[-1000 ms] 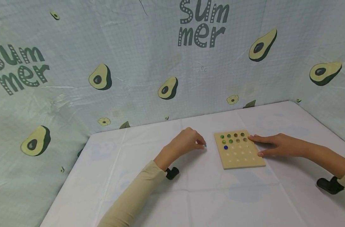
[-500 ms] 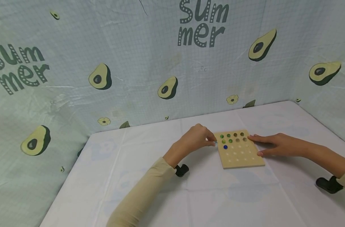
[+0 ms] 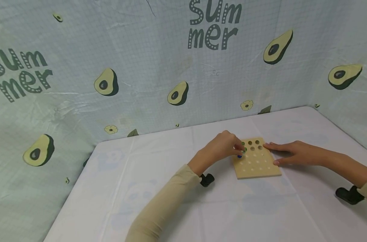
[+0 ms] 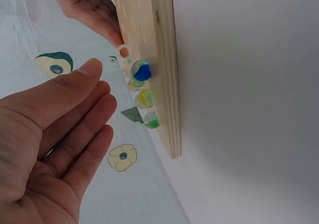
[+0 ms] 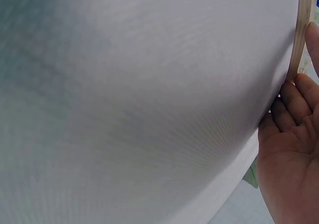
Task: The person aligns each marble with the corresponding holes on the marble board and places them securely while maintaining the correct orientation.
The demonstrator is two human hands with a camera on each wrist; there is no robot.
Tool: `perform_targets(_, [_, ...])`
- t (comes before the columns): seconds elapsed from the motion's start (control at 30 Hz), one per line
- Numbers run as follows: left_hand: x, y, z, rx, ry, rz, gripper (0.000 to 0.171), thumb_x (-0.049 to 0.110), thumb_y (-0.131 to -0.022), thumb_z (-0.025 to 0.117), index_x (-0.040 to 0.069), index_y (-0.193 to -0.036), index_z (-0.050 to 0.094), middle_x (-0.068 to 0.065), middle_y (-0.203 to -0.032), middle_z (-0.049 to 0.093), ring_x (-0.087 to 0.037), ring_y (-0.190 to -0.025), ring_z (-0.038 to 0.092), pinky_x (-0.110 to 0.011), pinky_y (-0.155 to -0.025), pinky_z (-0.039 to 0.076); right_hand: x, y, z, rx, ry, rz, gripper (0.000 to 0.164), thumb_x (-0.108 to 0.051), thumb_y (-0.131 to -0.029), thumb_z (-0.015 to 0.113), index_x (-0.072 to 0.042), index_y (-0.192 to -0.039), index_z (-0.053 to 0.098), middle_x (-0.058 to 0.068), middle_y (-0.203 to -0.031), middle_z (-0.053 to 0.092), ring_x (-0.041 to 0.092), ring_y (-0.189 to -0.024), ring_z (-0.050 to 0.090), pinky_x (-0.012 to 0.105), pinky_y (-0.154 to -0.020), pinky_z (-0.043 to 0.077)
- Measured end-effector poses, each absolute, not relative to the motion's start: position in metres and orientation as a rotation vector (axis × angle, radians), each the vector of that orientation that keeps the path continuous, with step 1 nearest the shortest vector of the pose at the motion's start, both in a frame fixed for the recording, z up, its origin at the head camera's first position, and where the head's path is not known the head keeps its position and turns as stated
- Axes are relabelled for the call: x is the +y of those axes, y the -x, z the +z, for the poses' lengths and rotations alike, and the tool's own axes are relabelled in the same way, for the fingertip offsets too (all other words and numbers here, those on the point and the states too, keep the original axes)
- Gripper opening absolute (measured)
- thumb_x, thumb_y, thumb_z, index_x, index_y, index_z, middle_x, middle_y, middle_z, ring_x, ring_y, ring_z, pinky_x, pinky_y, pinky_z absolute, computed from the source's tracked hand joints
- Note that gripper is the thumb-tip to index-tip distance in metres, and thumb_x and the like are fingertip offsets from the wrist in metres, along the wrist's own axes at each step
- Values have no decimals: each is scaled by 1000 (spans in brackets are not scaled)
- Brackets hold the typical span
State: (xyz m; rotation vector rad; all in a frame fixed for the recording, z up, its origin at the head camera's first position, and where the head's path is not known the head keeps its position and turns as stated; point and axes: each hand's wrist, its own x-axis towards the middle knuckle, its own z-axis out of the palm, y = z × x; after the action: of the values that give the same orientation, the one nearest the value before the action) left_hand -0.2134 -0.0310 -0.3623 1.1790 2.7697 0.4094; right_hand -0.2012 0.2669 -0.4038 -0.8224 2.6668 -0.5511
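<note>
A square wooden board (image 3: 257, 171) with rows of shallow dimples lies on the table; green and clear or brownish glass marbles fill its far rows. My left hand (image 3: 221, 148) is over the board's left side, thumb and fingertips together around a small marble that is mostly hidden by the fingers. A blue marble (image 4: 142, 72), a yellow marble (image 4: 145, 99) and a green marble (image 4: 151, 120) sit on the board near those fingertips in the left wrist view. My right hand (image 3: 298, 154) rests against the board's right edge with fingers extended, thumb and index touching it.
A white cloth covers the table (image 3: 171, 201). Behind it hangs a pale curtain (image 3: 141, 67) printed with avocados and lettering. A dark wrist mount (image 3: 207, 180) sits under the left wrist, and another dark mount (image 3: 349, 195) under the right.
My left hand has moved right from the bare tablecloth, carrying the small marble, and is now over the board's left part. The right hand and the board stay where they were.
</note>
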Motion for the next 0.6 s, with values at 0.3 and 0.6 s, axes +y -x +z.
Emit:
perform_targets(0.3, [-21, 216, -363, 2779, -1171, 380, 22, 24, -88, 81, 14, -107, 82, 7, -99, 78, 3, -83, 64, -6, -71, 46, 267, 203, -407, 2661, 814, -545, 79, -61, -90, 66, -22, -155, 45, 21, -156, 41, 48, -138, 44, 63, -102, 44])
perform_targets(0.6, [-14, 216, -360, 2808, -1153, 328, 18, 23, -89, 80, 16, -106, 82, 9, -98, 77, 3, -83, 64, -7, -72, 46, 268, 203, -407, 2660, 815, -565, 79, -60, -90, 67, -21, -155, 45, 21, -156, 40, 49, -138, 43, 63, -102, 43])
